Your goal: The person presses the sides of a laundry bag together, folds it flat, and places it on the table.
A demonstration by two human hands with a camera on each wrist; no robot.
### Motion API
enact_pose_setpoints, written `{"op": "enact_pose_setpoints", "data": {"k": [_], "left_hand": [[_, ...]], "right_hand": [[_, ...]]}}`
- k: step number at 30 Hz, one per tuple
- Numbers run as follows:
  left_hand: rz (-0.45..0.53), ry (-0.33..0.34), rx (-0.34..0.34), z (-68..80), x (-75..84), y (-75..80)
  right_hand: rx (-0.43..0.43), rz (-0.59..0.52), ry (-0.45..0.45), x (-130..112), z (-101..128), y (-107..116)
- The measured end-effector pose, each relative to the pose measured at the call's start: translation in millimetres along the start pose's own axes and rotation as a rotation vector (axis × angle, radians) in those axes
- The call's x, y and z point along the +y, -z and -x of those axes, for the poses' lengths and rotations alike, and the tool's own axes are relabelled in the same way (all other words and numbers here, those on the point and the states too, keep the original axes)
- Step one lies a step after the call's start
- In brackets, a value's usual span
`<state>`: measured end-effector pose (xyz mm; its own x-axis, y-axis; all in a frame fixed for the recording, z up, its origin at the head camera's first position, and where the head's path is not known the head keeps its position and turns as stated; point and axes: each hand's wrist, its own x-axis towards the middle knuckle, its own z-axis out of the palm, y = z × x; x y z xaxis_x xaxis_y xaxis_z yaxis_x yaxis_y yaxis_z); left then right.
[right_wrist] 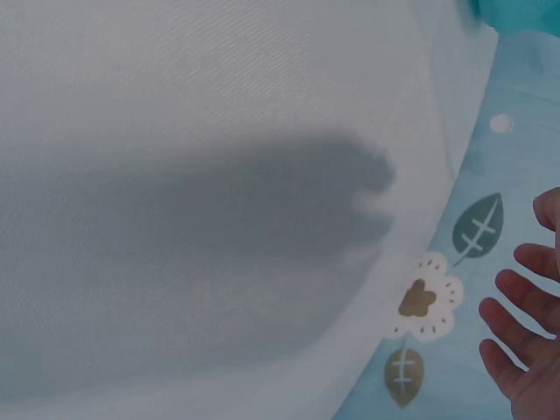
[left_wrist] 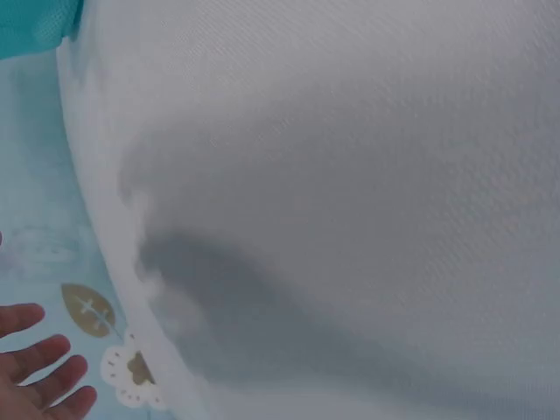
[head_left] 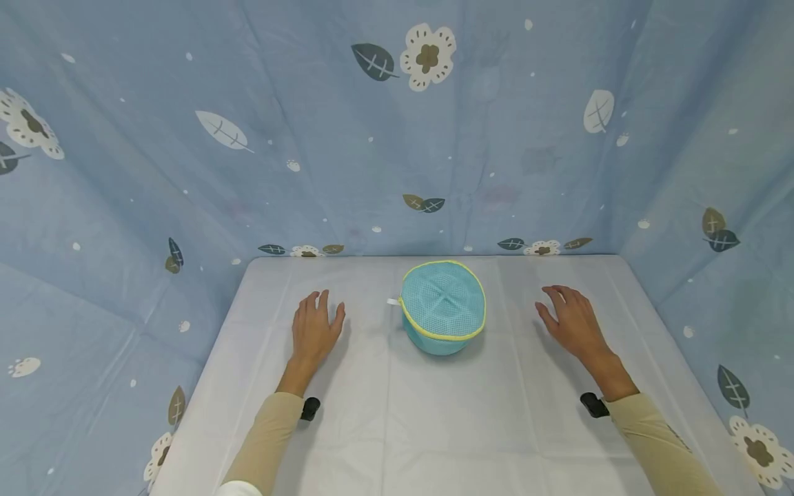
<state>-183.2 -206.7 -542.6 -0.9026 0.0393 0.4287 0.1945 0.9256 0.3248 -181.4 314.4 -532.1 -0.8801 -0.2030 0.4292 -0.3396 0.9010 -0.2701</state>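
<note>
A round turquoise mesh bag [head_left: 443,303] with yellow piping and a small white tag stands on the white-covered table, between the two hands. To its left is my left hand [head_left: 315,329], fingers loosely spread and holding nothing. My right hand [head_left: 573,324] hovers over the right side of the table, relaxed, with nothing in it. Neither hand touches the bag. In the left wrist view, a corner of the bag [left_wrist: 33,24] shows at top left, and fingertips [left_wrist: 54,378] at lower left. The right wrist view has the bag's edge [right_wrist: 525,13] at top right.
The white table cover [head_left: 459,420] spreads beneath the hands and bag. A blue curtain [head_left: 322,165] printed with flowers and leaves rises behind the table and along both sides. A small black device [head_left: 310,408] sits at the left wrist, another black device [head_left: 594,405] at the right.
</note>
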Motion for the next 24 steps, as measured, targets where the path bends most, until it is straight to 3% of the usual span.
{"op": "enact_pose_setpoints", "data": {"k": [4, 18, 24], "left_hand": [[0.016, -0.031, 0.080, -1.2, 3.1, -1.3], [0.102, -0.021, 0.126, -4.3, 19.9, 2.5], [0.125, -0.049, 0.138, -7.8, 28.4, 4.7]], "right_hand": [[0.043, -0.023, 0.027, -1.8, -2.8, -0.9], [0.034, -0.053, 0.025, -15.4, -9.2, 2.0], [0.058, -0.073, 0.049, -20.1, -12.7, 3.4]]}}
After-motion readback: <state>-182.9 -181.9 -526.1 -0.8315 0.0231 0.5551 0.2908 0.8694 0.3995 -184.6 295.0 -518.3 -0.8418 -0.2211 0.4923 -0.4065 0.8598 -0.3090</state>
